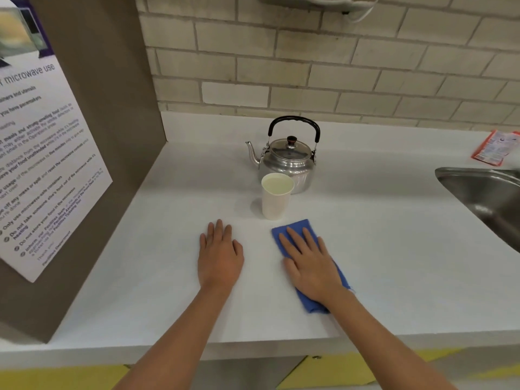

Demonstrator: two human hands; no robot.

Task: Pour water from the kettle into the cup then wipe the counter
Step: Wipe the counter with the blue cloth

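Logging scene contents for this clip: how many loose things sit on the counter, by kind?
Kettle: 1
Paper cup: 1
Blue cloth, under the right hand: 1
Red-and-white packet: 1
Total: 4

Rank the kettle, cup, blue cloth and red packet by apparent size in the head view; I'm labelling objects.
1. kettle
2. blue cloth, partly under the right hand, so unsure against the kettle
3. cup
4. red packet, cut off by the frame edge
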